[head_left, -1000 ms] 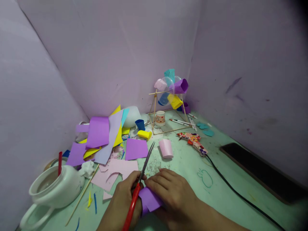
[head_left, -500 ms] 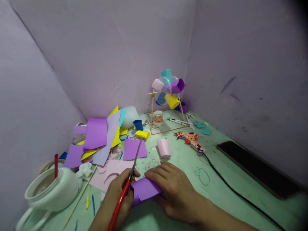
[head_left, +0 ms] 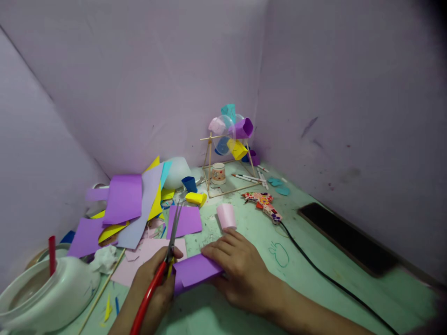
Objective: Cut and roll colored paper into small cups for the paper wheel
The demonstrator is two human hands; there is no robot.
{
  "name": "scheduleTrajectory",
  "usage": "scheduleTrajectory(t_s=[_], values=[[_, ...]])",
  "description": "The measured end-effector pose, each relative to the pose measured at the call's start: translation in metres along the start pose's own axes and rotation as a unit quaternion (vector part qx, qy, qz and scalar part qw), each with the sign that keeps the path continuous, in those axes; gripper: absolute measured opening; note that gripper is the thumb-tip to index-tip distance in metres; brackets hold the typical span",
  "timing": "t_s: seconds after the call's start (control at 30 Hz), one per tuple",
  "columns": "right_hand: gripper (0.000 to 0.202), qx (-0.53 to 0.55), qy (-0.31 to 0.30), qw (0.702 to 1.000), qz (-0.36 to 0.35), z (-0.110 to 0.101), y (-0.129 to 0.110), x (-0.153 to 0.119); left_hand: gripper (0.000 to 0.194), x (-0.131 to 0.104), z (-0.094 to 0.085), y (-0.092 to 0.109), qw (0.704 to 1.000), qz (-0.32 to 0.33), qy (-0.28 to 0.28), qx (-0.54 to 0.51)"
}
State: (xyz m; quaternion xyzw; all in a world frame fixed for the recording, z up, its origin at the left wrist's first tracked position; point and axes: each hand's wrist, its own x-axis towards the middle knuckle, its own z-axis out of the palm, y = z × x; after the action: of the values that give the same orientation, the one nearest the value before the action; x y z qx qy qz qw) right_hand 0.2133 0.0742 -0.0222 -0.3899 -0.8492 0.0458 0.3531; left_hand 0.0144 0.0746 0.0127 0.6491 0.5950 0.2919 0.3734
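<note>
My left hand [head_left: 158, 274] is closed around a pair of scissors [head_left: 149, 295] with red handles, the blades pointing up and away, slightly apart. A bit of yellow shows between its fingers, too small to name. My right hand [head_left: 239, 267] grips the right end of a folded piece of purple paper [head_left: 196, 273], fingers on top and thumb hidden beneath. The paper's left end meets my left hand. Just beyond my right fingertips stands a pink paper cup [head_left: 226, 216]. A flat purple square [head_left: 188, 221] lies behind the scissor blades.
Paper sheets [head_left: 123, 200] are piled at left, behind a white pot [head_left: 66, 291] and a thin stick [head_left: 101, 291]. A stick frame [head_left: 210, 163] carries a wheel of coloured cups. At right lie a patterned glue gun [head_left: 265, 204], its black cord [head_left: 314, 267] and a dark phone-like slab [head_left: 345, 237].
The view has turned right, so everything sits further left. Both hands keep their holds on the scissors and purple paper. The scissor blades now show slightly parted.
</note>
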Motion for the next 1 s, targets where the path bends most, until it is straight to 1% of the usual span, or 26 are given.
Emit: scheduleTrajectory(t_s=[0.07, 0.17, 0.27, 0.33, 0.47, 0.57, 0.7, 0.8, 0.87, 0.9, 1.0], values=[[0.035, -0.005, 0.012, 1.000, 0.001, 0.000, 0.000, 0.000, 0.015, 0.002, -0.001, -0.004, 1.000, 0.009, 0.002, -0.006], [0.033, -0.007, 0.019, 1.000, 0.001, 0.001, 0.000, -0.001, 0.014, 0.004, -0.002, -0.006, 0.999, 0.025, 0.019, -0.008], [0.035, -0.005, 0.013, 1.000, 0.004, 0.000, 0.001, -0.001, 0.013, 0.001, -0.001, -0.003, 0.999, 0.010, 0.021, -0.025], [0.037, 0.002, -0.001, 1.000, 0.013, 0.000, 0.001, -0.001, 0.013, -0.001, 0.000, 0.001, 0.999, -0.005, 0.013, -0.052], [0.039, 0.010, -0.032, 0.999, 0.031, -0.001, -0.001, -0.001, 0.013, -0.001, 0.002, 0.004, 0.994, -0.017, 0.043, -0.095], [0.037, 0.009, -0.044, 0.998, 0.046, -0.003, -0.004, -0.001, 0.015, 0.001, 0.003, 0.004, 0.991, -0.030, 0.049, -0.122], [0.038, 0.033, -0.076, 0.992, 0.094, -0.005, -0.005, -0.001, 0.017, 0.002, 0.004, 0.003, 0.991, -0.038, 0.052, -0.120], [0.040, 0.069, -0.093, 0.987, 0.110, -0.006, -0.006, -0.002, 0.020, 0.004, 0.003, 0.000, 0.988, -0.057, 0.055, -0.136], [0.046, 0.086, -0.086, 0.986, 0.115, -0.005, -0.006, -0.003, 0.023, 0.005, 0.002, -0.002, 0.984, -0.066, 0.055, -0.156], [0.052, 0.093, -0.073, 0.986, 0.116, -0.005, -0.006, -0.004, 0.025, 0.006, 0.001, -0.003, 0.982, -0.070, 0.052, -0.165], [0.072, 0.100, 0.003, 0.989, 0.111, -0.003, -0.004, -0.004, 0.028, 0.007, -0.003, -0.003, 0.975, -0.091, 0.056, -0.196]])
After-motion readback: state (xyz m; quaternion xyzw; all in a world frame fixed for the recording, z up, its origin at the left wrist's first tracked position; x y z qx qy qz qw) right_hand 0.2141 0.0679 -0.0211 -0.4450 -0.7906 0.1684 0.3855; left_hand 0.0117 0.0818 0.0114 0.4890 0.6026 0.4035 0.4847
